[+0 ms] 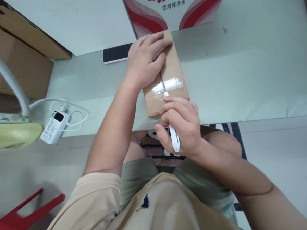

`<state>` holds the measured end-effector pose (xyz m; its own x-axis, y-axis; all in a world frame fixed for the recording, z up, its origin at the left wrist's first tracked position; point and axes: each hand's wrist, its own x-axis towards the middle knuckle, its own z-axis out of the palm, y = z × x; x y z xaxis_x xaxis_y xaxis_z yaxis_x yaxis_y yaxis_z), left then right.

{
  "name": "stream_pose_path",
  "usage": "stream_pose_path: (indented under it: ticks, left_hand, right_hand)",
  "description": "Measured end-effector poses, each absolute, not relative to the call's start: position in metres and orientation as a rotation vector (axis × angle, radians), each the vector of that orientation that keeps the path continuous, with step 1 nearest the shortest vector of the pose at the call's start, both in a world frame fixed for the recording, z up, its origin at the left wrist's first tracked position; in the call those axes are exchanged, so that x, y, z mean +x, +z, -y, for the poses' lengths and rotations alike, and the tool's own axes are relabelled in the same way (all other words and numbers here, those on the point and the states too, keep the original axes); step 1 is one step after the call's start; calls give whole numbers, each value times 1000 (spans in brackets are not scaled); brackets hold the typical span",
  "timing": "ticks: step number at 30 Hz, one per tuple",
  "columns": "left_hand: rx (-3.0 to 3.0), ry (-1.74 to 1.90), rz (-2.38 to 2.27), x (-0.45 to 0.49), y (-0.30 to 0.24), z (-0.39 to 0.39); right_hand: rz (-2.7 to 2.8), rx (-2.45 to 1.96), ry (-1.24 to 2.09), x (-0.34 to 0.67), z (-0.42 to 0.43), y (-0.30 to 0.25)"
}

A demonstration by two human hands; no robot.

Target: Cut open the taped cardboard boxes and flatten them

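A small brown cardboard box lies on the table, with clear tape across its near end and a seam down the middle. My left hand rests on the far part of the box, fingers stretched over the top and pressing on it. In my right hand is a white utility knife, its handle end sticking out below the fingers. The knife's front tip touches the seam at the tape; how much blade is out is hidden.
Behind the box stands a red and white water carton. A dark-faced phone lies left of my left hand. Further left are a white power bank with cables and cardboard boxes. A red stool stands at lower left.
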<state>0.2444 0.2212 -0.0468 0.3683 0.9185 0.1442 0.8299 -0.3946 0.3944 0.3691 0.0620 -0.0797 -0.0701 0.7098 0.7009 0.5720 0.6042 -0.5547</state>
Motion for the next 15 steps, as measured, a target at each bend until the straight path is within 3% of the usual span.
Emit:
stream_pose_path:
  ticks: [8,15]
  left_hand:
    - [2341,541,-1528,242,-52,-224]
    - [1875,1047,-1192,237,-58,-238]
  right_hand:
    - [1715,-1021,177,369,-61,-77]
    - [1703,-807,214,374,-65,-80]
